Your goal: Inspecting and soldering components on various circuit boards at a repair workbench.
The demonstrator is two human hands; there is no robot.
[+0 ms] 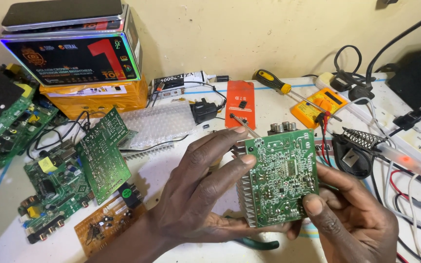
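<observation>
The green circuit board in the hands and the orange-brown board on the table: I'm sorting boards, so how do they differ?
The green circuit board is held up off the table by the left hand and right hand; the orange-brown board lies flat, untouched. The green circuit board carries a finned metal heat sink behind it; the orange-brown board shows none. Both show their soldered faces.

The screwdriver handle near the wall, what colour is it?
Yellow and black, seen in the head view.
</observation>
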